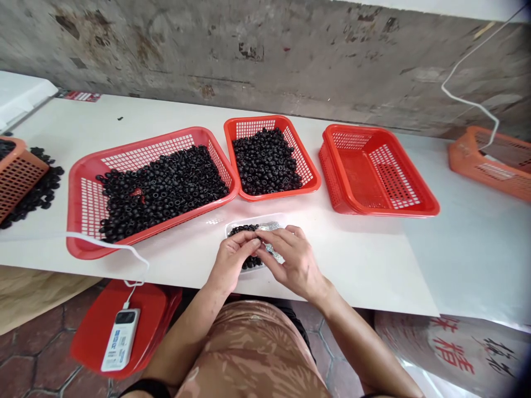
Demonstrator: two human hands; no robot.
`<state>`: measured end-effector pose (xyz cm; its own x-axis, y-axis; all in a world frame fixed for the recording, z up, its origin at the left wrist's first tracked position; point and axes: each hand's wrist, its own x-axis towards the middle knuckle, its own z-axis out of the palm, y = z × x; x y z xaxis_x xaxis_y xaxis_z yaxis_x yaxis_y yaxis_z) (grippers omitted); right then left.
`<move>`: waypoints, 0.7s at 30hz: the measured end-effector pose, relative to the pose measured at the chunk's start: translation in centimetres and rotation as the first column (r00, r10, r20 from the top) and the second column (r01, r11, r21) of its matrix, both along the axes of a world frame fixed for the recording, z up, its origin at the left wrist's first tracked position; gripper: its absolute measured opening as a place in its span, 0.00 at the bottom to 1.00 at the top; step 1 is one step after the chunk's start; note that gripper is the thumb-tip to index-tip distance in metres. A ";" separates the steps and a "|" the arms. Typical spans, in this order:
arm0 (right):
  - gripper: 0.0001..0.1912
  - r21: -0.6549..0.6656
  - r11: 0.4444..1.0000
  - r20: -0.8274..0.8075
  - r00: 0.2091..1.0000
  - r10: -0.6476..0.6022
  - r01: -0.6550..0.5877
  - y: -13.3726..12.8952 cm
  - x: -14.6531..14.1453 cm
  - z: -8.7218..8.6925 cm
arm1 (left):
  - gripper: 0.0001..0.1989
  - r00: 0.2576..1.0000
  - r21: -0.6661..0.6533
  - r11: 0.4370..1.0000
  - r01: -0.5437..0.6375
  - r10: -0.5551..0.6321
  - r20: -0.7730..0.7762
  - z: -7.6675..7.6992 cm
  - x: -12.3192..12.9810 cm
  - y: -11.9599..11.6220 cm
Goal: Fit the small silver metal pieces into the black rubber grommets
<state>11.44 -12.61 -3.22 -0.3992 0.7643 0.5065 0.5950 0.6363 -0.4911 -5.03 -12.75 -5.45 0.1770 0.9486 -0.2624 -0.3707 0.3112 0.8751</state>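
Observation:
My left hand (233,258) and my right hand (291,256) meet fingertip to fingertip above a shallow clear plastic tray (228,228). A small black part (259,241) shows between the fingertips, pinched by the left hand. The right thumb and fingers are closed against the same spot; what they grip is hidden. In the tray's left side lie small black ring-like parts (251,262), and on its right side small shiny silver pieces (271,226), too small to make out. My hands cover much of the tray.
A wide red basket (83,166) and a smaller red basket (313,182) hold many black parts. Another red basket (360,177) stands right of them. Orange baskets sit at both table ends. A white cable (136,257) runs to a power bank (120,340) on a red stool (91,337).

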 end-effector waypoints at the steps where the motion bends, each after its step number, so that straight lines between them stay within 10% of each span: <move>1: 0.14 -0.072 0.996 -0.059 0.998 0.038 -0.042 0.1 0.3 0.3 | 0.11 1.000 0.002 1.000 0.012 -0.012 -0.004 0.0 -0.1 0.0; 11: 0.10 -0.316 0.921 -0.382 0.919 0.095 -0.226 1.2 1.9 0.1 | 0.15 0.988 -0.038 0.988 0.151 -0.151 0.001 0.8 -0.1 -0.3; 21: 0.20 0.019 0.999 0.030 0.999 0.038 -0.039 0.3 0.4 -0.7 | 0.10 0.999 0.014 0.999 -0.032 0.033 -0.024 0.1 0.7 -0.7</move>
